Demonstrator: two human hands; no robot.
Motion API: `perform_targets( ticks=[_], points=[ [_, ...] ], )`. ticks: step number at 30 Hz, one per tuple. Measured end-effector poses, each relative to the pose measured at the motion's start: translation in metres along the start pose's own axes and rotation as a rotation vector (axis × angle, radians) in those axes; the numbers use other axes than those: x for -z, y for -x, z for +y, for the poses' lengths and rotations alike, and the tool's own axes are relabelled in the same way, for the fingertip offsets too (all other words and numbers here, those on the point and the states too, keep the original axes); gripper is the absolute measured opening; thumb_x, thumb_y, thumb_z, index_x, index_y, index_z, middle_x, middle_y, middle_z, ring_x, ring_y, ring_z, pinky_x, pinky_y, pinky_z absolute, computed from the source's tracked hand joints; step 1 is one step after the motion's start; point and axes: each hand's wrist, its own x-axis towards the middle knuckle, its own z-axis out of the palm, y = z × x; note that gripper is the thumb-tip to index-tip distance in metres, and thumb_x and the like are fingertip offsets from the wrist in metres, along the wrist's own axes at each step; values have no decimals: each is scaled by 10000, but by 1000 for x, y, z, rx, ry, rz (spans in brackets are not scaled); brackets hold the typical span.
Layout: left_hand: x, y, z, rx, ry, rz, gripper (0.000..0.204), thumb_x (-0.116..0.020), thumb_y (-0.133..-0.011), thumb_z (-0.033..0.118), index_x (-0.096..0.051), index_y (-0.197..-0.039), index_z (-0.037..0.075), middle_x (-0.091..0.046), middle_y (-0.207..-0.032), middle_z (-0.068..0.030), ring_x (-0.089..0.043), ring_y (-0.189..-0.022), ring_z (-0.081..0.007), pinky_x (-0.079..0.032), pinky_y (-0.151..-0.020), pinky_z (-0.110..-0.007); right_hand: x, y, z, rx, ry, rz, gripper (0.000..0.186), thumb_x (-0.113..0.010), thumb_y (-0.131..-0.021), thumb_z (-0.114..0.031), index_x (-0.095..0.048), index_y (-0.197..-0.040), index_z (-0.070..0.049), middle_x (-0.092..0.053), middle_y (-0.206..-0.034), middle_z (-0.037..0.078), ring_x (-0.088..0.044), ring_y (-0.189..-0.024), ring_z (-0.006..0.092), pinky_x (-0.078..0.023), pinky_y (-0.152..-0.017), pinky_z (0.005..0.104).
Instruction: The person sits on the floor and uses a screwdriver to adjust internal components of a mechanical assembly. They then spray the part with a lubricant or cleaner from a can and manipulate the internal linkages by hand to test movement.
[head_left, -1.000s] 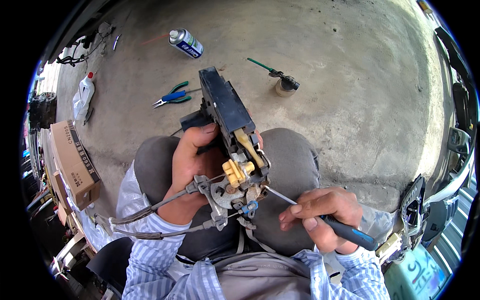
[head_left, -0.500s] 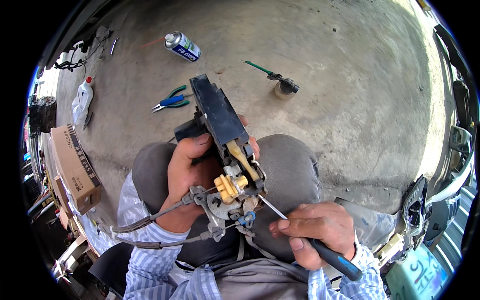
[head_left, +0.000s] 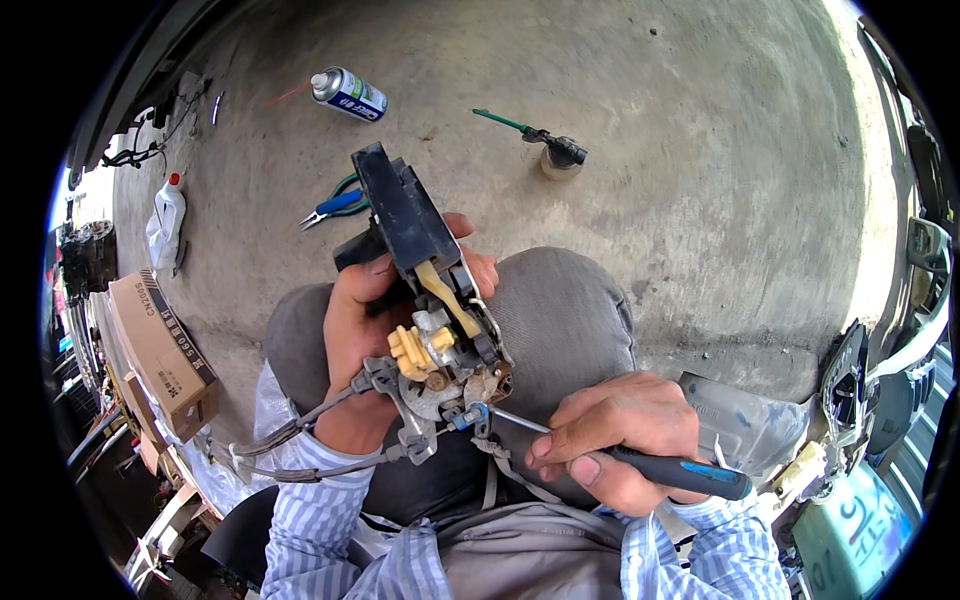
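My left hand (head_left: 362,300) is closed around a car door latch (head_left: 405,215), a long black plastic housing with a metal mechanism at its near end. A yellow plastic block (head_left: 418,350), a tan lever (head_left: 447,297) and a small blue clip (head_left: 470,416) sit on it. From metal brackets on its near side, two grey cables (head_left: 300,424) run left over my wrist. My right hand (head_left: 620,440) grips a screwdriver (head_left: 690,474) with a black and blue handle. Its thin shaft points left, the tip at or very near the blue clip; contact is hard to tell.
Beyond my knees, pliers (head_left: 330,206), a spray can (head_left: 350,95) with a red straw and a small pot (head_left: 562,163) with a green-handled tool across it are on the concrete floor. Leftward are a white bottle (head_left: 165,222) and cardboard box (head_left: 160,350); car parts line the right.
The latch has shifted slightly left in the view and turned a little. The screwdriver tip has moved from beside the brownish metal part to the blue clip, its shaft now lying flatter.
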Motion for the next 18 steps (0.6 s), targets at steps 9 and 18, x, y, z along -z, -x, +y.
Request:
perform_targets(
  ticks=[9, 18],
  points=[
    [-3, 3, -2, -15, 23, 26, 596, -314, -966, 335, -393, -1323, -135, -650, -1001, -196, -571, -1065, -340, -350, -1078, -447, -7, 8, -4, -72, -59, 222, 75, -571, -826, -2, -625, -856, 40, -696, -766, 168, -696, -606, 234, -560, -532, 318],
    [-8, 3, -2, -34, -26, 58, 590, -320, -959, 335, -402, -1297, -141, -644, -977, -202, -573, -1038, -325, -318, -1108, -456, -12, 3, -4, 123, 257, 93, 210, -639, -684, 81, -640, -889, 40, -598, -705, 103, -608, -538, 231, -490, -456, 321]
  ],
)
